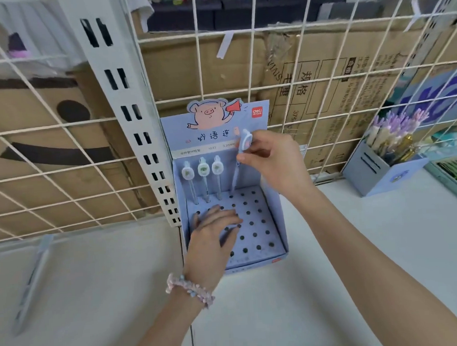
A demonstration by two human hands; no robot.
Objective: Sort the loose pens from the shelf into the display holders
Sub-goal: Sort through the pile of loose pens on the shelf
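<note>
At frame centre we see the display holder, a pale blue card box with a perforated base, standing on the white shelf against the wire grid. Three pens stand in the back row of holes. The right hand pinches a fourth pen near its round cap; its tip meets the back row, though we cannot tell whether it is seated. The left hand rests flat, fingers extended, on the perforated base, hiding several holes. At right of frame a second holder carries pens, too blurred to distinguish. A loose pen lies at lower left, indistinct.
</note>
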